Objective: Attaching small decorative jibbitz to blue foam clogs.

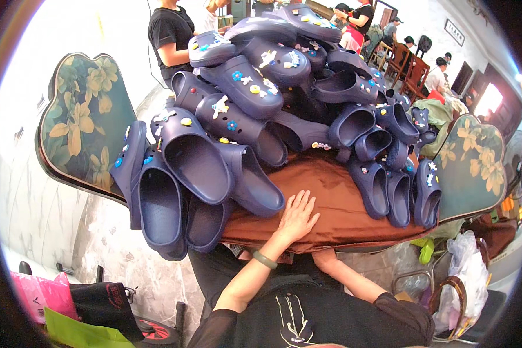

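Observation:
My left hand (298, 217) lies flat with its fingers stretched out on a brown cloth (330, 185) over the table, and holds nothing. A bangle (265, 259) circles that wrist. My right hand (326, 260) reaches beneath the cloth's near edge, so its fingers are hidden. Around the bare patch of cloth rises a big heap of dark blue clogs with colourful charms. Closest to my left hand is a clog (250, 182) on its left. Another clog (194, 159) lies beside that one, its opening toward me. Several small clogs, one (370, 188) among them, stand at the right.
Floral panels with wavy edges stick out at the left (78, 116) and right (475, 165). Bags, including a pink one (46, 296), sit at the lower left. A clear plastic bag (461, 272) is at the lower right. A person in black (171, 35) stands beyond the heap; others sit farther back.

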Demonstrator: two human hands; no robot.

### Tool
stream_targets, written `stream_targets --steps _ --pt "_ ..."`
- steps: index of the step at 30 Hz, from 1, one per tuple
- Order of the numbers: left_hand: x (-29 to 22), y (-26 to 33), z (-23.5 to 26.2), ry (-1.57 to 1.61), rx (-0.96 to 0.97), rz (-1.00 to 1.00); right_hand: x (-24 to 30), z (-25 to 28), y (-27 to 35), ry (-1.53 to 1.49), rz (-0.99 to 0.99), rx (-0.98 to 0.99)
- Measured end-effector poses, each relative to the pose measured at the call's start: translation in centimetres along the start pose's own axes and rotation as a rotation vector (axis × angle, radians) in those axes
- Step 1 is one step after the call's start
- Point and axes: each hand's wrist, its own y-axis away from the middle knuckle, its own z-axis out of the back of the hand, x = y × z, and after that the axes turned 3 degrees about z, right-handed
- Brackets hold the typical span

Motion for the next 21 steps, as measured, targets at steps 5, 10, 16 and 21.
stream_targets --steps 5,10,16,21 --pt "-0.3 -0.1 0.2 -0.005 0.003 0.000 0.1 -0.4 0.5 0.135 -0.031 0.088" --pt "-0.3 0.0 0.1 -0.005 0.021 0.006 0.2 -0.3 1.6 0.005 -0.062 0.163" --pt "-0.2 0.6 0.3 -0.017 0.008 0.009 0.6 -0.1 2.7 0.203 0.040 0.218" --pt "-0.3 0.3 0.1 -0.033 0.027 -0.009 0.6 0.4 3.2 0.133 0.110 -0.030"
